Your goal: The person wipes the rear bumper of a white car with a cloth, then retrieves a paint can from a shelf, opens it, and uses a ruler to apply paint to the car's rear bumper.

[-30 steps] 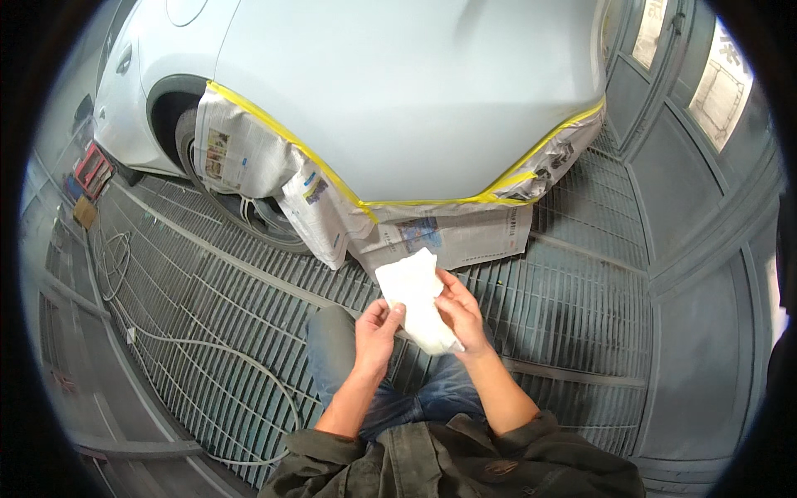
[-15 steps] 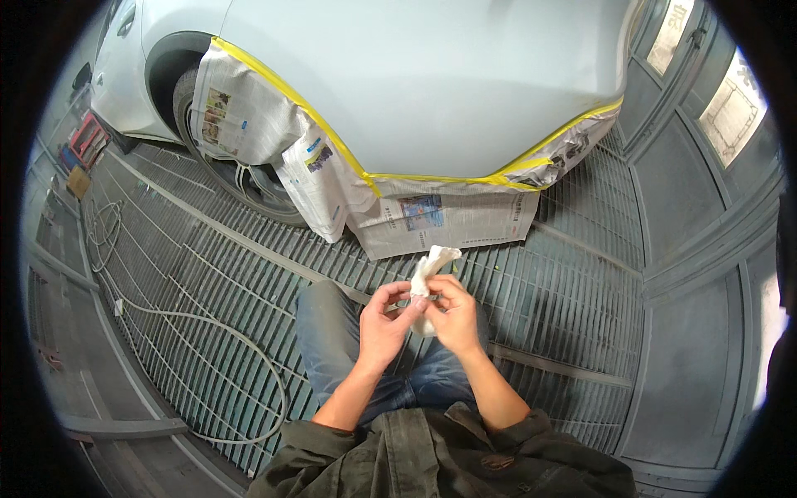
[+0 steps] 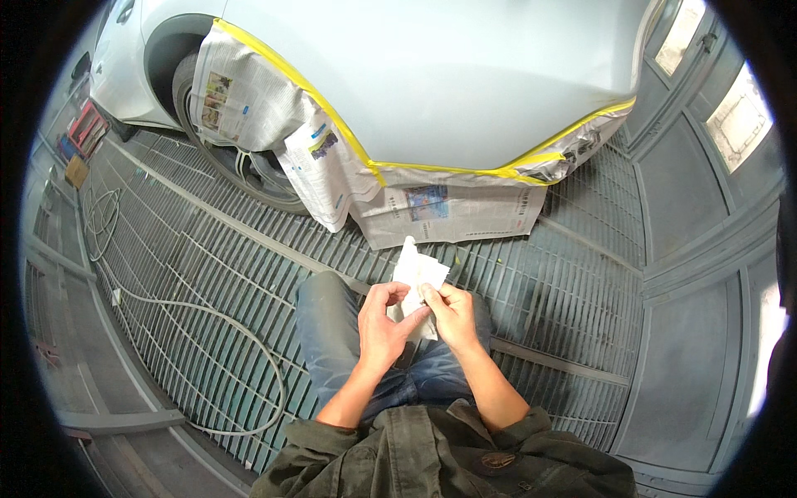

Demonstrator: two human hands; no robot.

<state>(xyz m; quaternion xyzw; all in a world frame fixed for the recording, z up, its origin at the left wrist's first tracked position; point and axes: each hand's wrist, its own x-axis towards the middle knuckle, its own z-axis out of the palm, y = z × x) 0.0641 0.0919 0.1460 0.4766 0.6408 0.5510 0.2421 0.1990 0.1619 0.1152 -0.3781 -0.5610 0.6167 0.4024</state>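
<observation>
A white cloth or paper wipe [image 3: 421, 270] is held up between my two hands, above my lap. My left hand [image 3: 382, 324] curls round its left side with thumb and fingers. My right hand [image 3: 452, 314] pinches it from the right, thumb on top. Part of the wipe hangs below the fingers. Beyond my hands stands a pale grey-blue car [image 3: 448, 91]. Yellow masking tape [image 3: 311, 91] runs along its lower edge and wheel arch, holding newspaper sheets [image 3: 490, 217] that hang over part of the wheel [image 3: 266, 178].
Metal floor grating [image 3: 216, 266] lies under me and the car. A pale hose [image 3: 237, 319] loops across it on the left. Far left are a red item [image 3: 87, 129] and a cardboard box [image 3: 76, 172]. Grey panelled doors [image 3: 685, 357] with windows line the right side.
The wipe was bunched and twisted; now it is spread flatter and wider between my hands. My right thumb has shifted up over it. The view has tilted slightly.
</observation>
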